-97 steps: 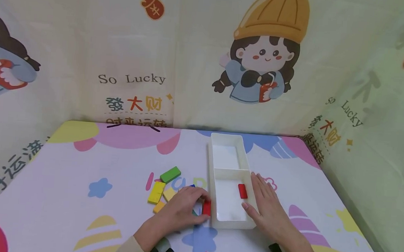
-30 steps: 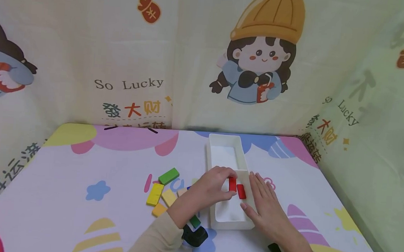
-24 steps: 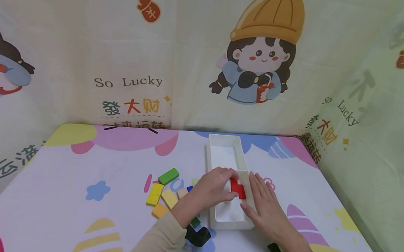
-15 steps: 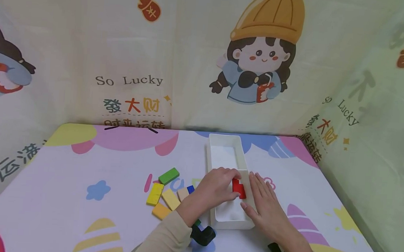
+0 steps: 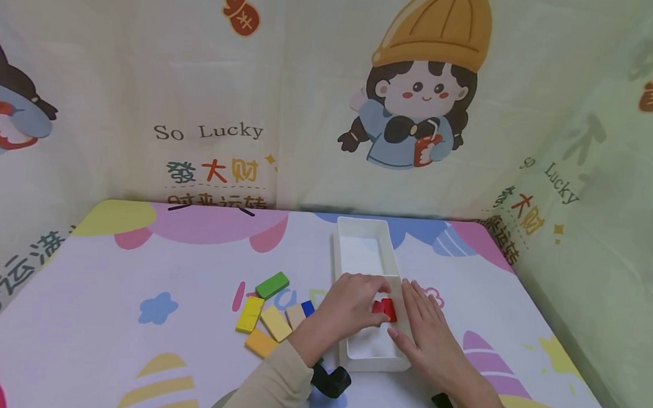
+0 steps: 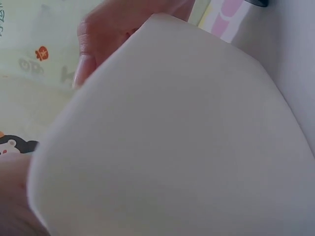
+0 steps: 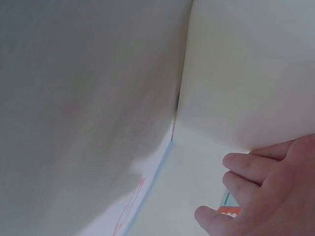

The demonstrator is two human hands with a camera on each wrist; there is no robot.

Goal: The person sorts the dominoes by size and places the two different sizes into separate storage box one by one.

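While the right hand (image 5: 436,335) rests straight-fingered along the right side of the white box (image 5: 375,364), the left hand (image 5: 348,305) curves around a red block (image 5: 378,307) in the near compartment (image 5: 369,345), just left of another red block (image 5: 390,309), though I cannot tell whether it is pinched.

In the head view the desk (image 5: 101,315) is looked down upon from its near side, forward and from furthest off, the printed backdrop (image 5: 312,72) being taken in above and the hands (image 5: 433,338) right of centre. The left wrist view is set close up and rolled, most of the frame being filled by the white box (image 6: 167,128). The right wrist view is also rolled and near, one hand being caught at lower right. Box and hands are shared by the head and left wrist views
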